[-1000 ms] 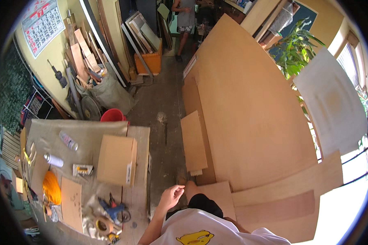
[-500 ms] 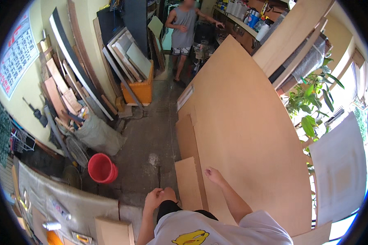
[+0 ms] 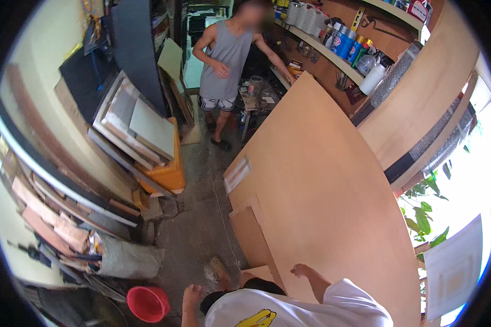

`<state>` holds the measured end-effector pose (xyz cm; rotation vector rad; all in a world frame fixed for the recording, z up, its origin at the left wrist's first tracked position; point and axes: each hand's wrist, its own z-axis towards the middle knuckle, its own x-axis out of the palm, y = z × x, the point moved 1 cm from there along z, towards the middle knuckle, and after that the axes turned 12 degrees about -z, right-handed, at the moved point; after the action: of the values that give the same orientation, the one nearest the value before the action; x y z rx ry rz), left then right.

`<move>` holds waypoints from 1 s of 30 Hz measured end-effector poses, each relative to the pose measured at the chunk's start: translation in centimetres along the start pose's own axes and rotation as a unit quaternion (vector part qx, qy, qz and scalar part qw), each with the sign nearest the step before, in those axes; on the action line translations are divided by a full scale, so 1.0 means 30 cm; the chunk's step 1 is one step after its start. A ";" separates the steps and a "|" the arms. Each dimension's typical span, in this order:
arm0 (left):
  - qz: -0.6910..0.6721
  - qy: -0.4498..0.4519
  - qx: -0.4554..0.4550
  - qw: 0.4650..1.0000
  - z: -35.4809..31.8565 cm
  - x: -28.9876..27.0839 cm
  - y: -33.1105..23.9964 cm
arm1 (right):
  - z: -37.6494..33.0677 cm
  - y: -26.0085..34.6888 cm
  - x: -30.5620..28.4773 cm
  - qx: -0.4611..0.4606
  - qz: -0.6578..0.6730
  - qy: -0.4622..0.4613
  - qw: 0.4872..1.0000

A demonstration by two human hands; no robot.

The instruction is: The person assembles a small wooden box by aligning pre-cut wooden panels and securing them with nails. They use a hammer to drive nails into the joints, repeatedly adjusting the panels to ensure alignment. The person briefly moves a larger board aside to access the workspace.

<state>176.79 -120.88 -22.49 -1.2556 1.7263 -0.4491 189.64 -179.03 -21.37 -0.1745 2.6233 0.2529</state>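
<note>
Low in the picture my left hand [image 3: 192,294] hangs over the floor with its fingers curled in; nothing shows in it. My right hand [image 3: 301,270] is loosely closed too, in front of a large tan plywood sheet [image 3: 322,185]. Whether its knuckles touch the sheet I cannot tell. The sheet leans along the right side. Against its lower left edge stand brown cardboard pieces [image 3: 255,234], and a white label [image 3: 238,174] is stuck near its edge. At its far corner, a co-worker in a grey sleeveless top [image 3: 222,60] reaches one hand to the edge.
A red bucket [image 3: 147,303] stands by my left side. Wood offcuts and a grey sack [image 3: 130,257] line the left wall. Panels lean in an orange crate [image 3: 172,171]. Bottles and spray cans fill a shelf [image 3: 324,52]. Longer boards [image 3: 420,103] jut in at upper right.
My view has moved forward toward the co-worker. The co-worker's outstretched hand is now at the sheet's far corner. My left hand has moved away from my leg.
</note>
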 end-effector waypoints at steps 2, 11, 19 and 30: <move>-0.052 -0.067 0.036 0.996 0.145 -0.120 -0.049 | 0.034 0.034 -0.005 0.128 0.042 0.005 0.991; 0.004 0.008 0.161 0.987 1.003 -0.394 -0.333 | 0.349 0.361 -0.261 0.057 0.243 -0.032 0.968; -0.170 0.114 -0.146 0.968 1.365 -0.412 -0.744 | 0.757 0.352 -0.863 0.086 0.285 -0.073 0.952; -0.193 0.142 -0.224 0.945 2.084 -0.466 -1.001 | 0.771 0.463 -1.441 0.162 0.455 -0.303 0.821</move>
<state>246.17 -107.42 -25.85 -1.9564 1.8894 -0.4984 235.60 -157.29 -18.11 1.1149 1.8667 0.1288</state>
